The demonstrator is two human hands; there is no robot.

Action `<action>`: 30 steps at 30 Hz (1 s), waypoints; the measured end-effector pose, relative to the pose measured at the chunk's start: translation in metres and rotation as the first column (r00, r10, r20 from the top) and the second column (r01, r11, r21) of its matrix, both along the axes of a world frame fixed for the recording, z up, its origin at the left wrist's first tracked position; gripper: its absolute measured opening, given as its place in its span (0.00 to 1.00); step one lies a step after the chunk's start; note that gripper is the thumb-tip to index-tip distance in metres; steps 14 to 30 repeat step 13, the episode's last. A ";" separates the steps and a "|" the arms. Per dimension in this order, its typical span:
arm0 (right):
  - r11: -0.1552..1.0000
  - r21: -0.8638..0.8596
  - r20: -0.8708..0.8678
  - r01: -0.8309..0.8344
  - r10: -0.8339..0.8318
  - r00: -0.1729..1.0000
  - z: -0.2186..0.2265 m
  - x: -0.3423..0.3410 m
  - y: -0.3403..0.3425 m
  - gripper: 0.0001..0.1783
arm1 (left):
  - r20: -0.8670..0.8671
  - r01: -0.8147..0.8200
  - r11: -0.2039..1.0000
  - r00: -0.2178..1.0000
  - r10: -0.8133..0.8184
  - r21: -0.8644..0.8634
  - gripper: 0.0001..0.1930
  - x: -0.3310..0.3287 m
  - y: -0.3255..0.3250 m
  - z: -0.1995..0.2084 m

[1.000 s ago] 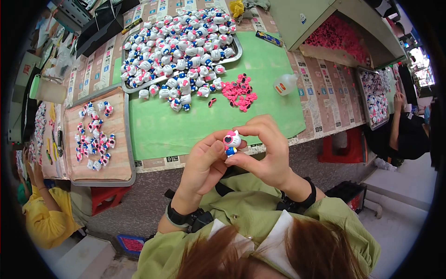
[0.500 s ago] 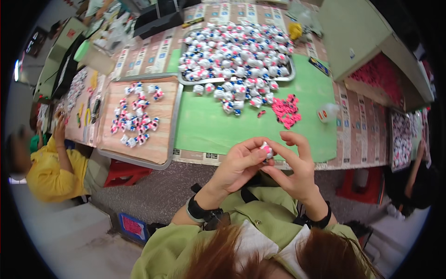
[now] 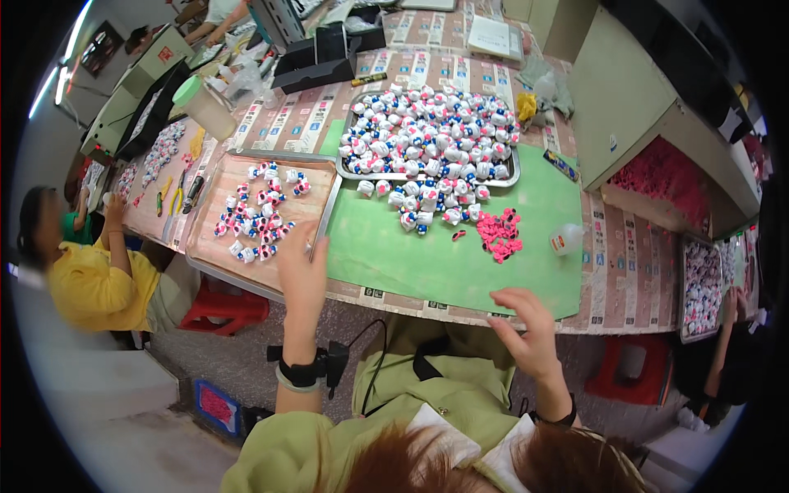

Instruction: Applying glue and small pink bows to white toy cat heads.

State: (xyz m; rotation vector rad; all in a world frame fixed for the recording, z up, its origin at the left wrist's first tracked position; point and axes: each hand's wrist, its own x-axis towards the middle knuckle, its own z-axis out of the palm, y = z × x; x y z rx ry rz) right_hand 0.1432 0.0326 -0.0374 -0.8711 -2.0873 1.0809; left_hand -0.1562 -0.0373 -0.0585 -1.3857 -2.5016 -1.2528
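Observation:
My left hand [image 3: 302,267] reaches over the right edge of a metal tray [image 3: 327,201] lined with brownish paper, thumb and fingers close together. Whatever its fingertips hold, if anything, is hidden. Left of this hand, several small white, pink and blue figurines [image 3: 265,220] lie scattered in that tray. My right hand [image 3: 532,333] hovers by the table's front edge, holding nothing, its fingers apart. Ahead of it, small pink pieces [image 3: 498,237] lie in a heap on a green mat [image 3: 411,275]. A second metal tray [image 3: 516,168] is piled with white figurines [image 3: 431,131], some spilling onto the mat.
Right of the pink pieces stands a small clear bottle [image 3: 565,239]. A grey cabinet-like box [image 3: 633,123] with pink pieces inside is at the right. Pliers [image 3: 176,200] and a green-lidded jar [image 3: 204,108] are at the left. Co-workers sit at both sides, one in a yellow shirt [image 3: 103,283].
My hands have parted. The left, which held a small white and pink figurine with the right, has moved left and forward to the tray; the right has opened. The view has shifted.

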 end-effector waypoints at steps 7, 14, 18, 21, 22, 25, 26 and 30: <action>0.960 -0.077 0.069 -0.270 0.275 0.959 -0.007 0.010 -0.006 0.13 | 0.244 0.134 0.991 0.961 -0.130 0.000 0.10 0.083 -0.036 -0.010; 0.854 -0.271 0.081 -0.445 0.481 0.873 -0.023 0.019 -0.004 0.13 | 0.117 0.261 0.963 0.957 -0.267 0.067 0.09 0.118 -0.069 -0.029; 0.854 -0.271 0.081 -0.445 0.481 0.873 -0.023 0.019 -0.004 0.13 | 0.117 0.261 0.963 0.957 -0.267 0.067 0.09 0.118 -0.069 -0.029; 0.854 -0.271 0.081 -0.445 0.481 0.873 -0.023 0.019 -0.004 0.13 | 0.117 0.261 0.963 0.957 -0.267 0.067 0.09 0.118 -0.069 -0.029; 0.854 -0.271 0.081 -0.445 0.481 0.873 -0.023 0.019 -0.004 0.13 | 0.117 0.261 0.963 0.957 -0.267 0.067 0.09 0.118 -0.069 -0.029; 0.854 -0.271 0.081 -0.445 0.481 0.873 -0.023 0.019 -0.004 0.13 | 0.117 0.261 0.963 0.957 -0.267 0.067 0.09 0.118 -0.069 -0.029; 0.854 -0.271 0.081 -0.445 0.481 0.873 -0.023 0.019 -0.004 0.13 | 0.117 0.261 0.963 0.957 -0.267 0.067 0.09 0.118 -0.069 -0.029; 0.854 -0.271 0.081 -0.445 0.481 0.873 -0.023 0.019 -0.004 0.13 | 0.117 0.261 0.963 0.957 -0.267 0.067 0.09 0.118 -0.069 -0.029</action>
